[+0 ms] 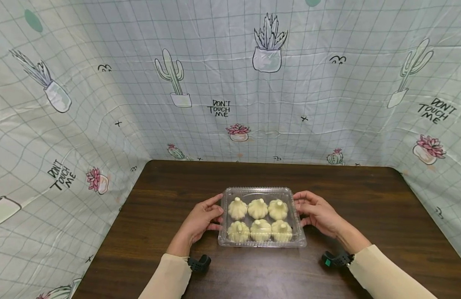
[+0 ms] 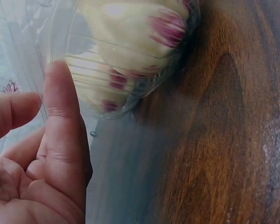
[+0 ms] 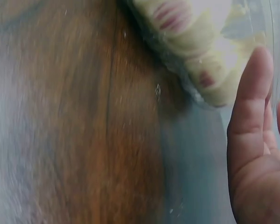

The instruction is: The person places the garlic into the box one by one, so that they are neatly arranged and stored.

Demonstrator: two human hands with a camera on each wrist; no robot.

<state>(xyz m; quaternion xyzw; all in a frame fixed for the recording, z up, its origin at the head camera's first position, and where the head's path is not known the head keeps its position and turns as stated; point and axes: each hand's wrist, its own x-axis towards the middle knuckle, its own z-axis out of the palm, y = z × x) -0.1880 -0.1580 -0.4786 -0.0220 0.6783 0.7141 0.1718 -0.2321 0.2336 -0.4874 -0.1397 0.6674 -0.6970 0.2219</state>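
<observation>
A clear plastic clamshell box (image 1: 262, 245) with its lid down is in the middle of the head view, over the table. Inside, several cream garlic bulbs (image 1: 258, 208) stand in two rows, stems up; purple streaks mark the garlic bulbs (image 2: 165, 28) in the left wrist view. My left hand (image 1: 201, 216) grips the box's left side, thumb and fingers at its rim. On the opposite side, my right hand (image 1: 320, 212) holds the right rim, fingers spread along it. Some fingertips of both hands are hidden at the sides.
The dark brown wooden table (image 1: 178, 174) reaches back to a pale grid-patterned curtain (image 1: 290, 91) printed with potted plants, which hangs behind it and along both sides. Each wrist wears a black strap (image 1: 199, 263).
</observation>
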